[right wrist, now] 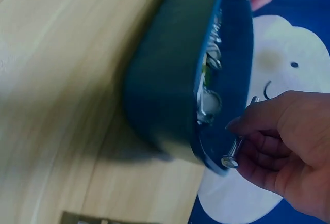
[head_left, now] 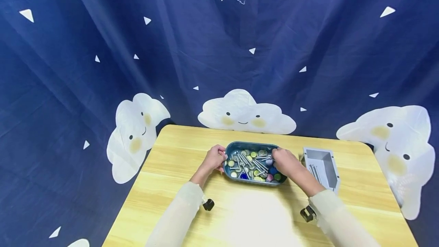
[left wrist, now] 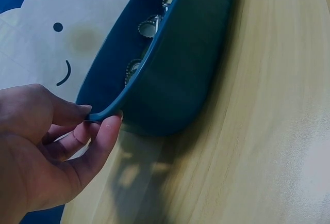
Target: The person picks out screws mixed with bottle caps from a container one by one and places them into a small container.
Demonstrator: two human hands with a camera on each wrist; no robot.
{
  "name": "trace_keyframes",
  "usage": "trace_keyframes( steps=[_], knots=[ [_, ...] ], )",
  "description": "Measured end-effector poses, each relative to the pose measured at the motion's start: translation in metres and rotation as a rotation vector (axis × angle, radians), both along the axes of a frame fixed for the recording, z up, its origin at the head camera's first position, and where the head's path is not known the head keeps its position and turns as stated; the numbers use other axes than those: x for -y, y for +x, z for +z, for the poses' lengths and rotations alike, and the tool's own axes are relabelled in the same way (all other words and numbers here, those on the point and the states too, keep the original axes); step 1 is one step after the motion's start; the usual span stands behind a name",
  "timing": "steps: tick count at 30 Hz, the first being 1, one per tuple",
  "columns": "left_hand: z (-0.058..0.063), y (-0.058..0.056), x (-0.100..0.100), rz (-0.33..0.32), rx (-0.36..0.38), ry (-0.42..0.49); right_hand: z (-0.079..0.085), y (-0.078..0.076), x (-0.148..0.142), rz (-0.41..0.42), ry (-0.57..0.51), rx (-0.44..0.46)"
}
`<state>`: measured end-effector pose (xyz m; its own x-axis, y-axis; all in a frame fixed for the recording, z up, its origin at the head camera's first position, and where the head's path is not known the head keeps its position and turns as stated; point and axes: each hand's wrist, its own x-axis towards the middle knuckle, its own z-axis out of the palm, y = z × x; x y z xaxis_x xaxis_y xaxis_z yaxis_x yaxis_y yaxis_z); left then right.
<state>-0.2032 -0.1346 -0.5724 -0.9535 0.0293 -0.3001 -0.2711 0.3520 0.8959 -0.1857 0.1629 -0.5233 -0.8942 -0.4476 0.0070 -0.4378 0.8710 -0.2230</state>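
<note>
A dark teal oblong tub (head_left: 253, 182) holds bottle caps (head_left: 231, 163) and several long silver bolts (head_left: 260, 165). My left hand (head_left: 216, 158) pinches the rim at the tub's left end, thumb inside and fingers outside in the left wrist view. At the right end, my right hand (head_left: 285, 161) pinches one silver bolt (right wrist: 232, 157) between thumb and fingers, its round head pointing down over the tub's rim. Any threads on that bolt are too blurred to tell.
To the right of the tub stands a grey compartment tray (head_left: 326, 163), with several bolts (head_left: 313, 172) in its left part. Both stand on a wooden table (head_left: 185, 144). A blue curtain (head_left: 219, 48) with white clouds hangs behind the table's far edge.
</note>
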Motion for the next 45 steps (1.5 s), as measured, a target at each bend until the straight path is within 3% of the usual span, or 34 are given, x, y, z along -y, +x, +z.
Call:
trace_keyframes(
  steps=[6, 13, 20, 29, 35, 40, 45],
  knots=[
    [0.001, -0.001, -0.001, -0.003, 0.001, -0.013, 0.011, -0.002, -0.018, -0.048, -0.054, 0.013],
    [0.003, 0.0, -0.001, -0.016, 0.003, -0.02, 0.028, 0.001, -0.043, -0.111, -0.148, -0.078],
    [0.003, 0.0, 0.001, -0.014, -0.01, -0.018, 0.034, 0.0, -0.068, -0.212, -0.193, -0.092],
    [0.0, 0.0, 0.0, -0.014, 0.006, -0.018, 0.009, 0.005, -0.098, -0.34, -0.223, -0.135],
    [0.002, 0.001, 0.0, -0.013, 0.008, -0.028, -0.01, 0.007, -0.115, -0.459, -0.19, -0.038],
    [0.004, 0.002, 0.0, -0.014, 0.006, -0.027, -0.026, 0.008, -0.125, -0.485, -0.147, 0.009],
    [0.004, 0.002, -0.001, -0.017, -0.009, -0.02, -0.038, 0.01, -0.126, -0.457, -0.108, -0.014]
  ],
)
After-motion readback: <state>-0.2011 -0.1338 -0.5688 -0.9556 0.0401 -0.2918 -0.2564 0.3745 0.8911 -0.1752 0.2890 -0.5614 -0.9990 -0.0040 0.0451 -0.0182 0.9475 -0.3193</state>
